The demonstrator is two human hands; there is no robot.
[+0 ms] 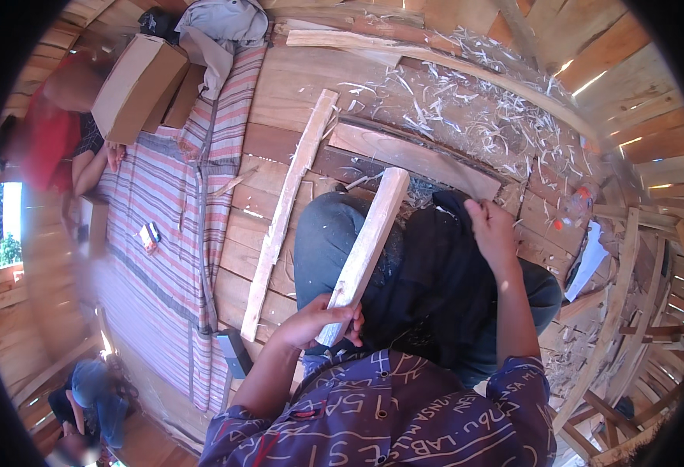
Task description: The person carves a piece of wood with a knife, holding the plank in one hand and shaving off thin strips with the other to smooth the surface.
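A pale squared wooden bar [373, 245] slants over my left thigh, its far end tipped away from me. My left hand [318, 321] is closed round its near end. Dark cloth [444, 261] is spread across my lap. At its upper right edge, my right hand [494, 231] pinches the fabric between thumb and fingers. Just past my knees lies a reddish wooden board [416, 158] on the floor. A long thin wooden strip [287, 222] lies to the left of my legs.
Curled wood shavings [466, 93] litter the far right floor near a long pole [435, 56]. A striped mat [155, 202] covers the left, with a cardboard box [135, 89]. One person in red [50, 136] sits there; another person [96, 397] is lower left. Bent wooden strips [618, 303] stand at right.
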